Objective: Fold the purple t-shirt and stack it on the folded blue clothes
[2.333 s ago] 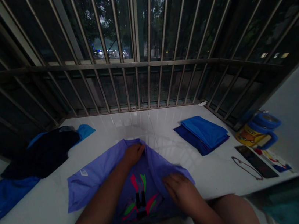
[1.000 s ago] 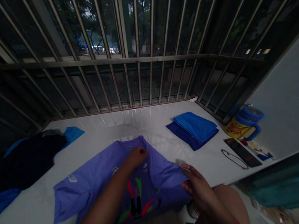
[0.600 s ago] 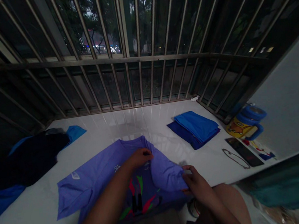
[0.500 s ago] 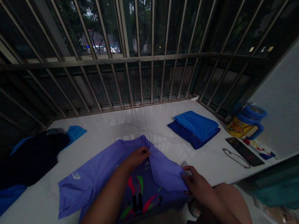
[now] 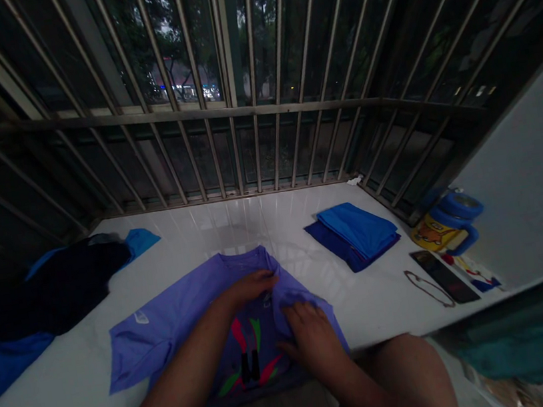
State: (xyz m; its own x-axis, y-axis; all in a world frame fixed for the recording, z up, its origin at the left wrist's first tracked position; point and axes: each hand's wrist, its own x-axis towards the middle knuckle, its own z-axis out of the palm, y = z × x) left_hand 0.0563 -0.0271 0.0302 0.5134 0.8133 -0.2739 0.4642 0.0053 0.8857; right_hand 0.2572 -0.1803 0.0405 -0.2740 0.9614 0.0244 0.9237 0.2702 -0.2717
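Note:
A purple T-shirt (image 5: 192,302) lies spread on the white ledge, its collar toward the window and its lower part hanging over the front edge. The right side is folded inward over the chest, partly covering a print of pink, green and black shapes. My left hand (image 5: 253,287) reaches across the chest, its fingers closed on the fold just below the collar. Lying flat on the folded-in sleeve is my right hand (image 5: 312,332), with fingers stretched out. The left sleeve, bearing a small white logo, lies out to the side.
Folded blue clothes (image 5: 359,231) are stacked at the right. A dark heap of clothes (image 5: 56,288) lies at the left. Along the right wall are a yellow and blue jug (image 5: 439,227), a black phone (image 5: 443,275) and a cord loop (image 5: 428,289). Metal bars (image 5: 253,108) line the window.
My right hand has let go of the sleeve's outer edge and moved left onto the folded fabric, its fingers now flat. My left hand stays near the collar.

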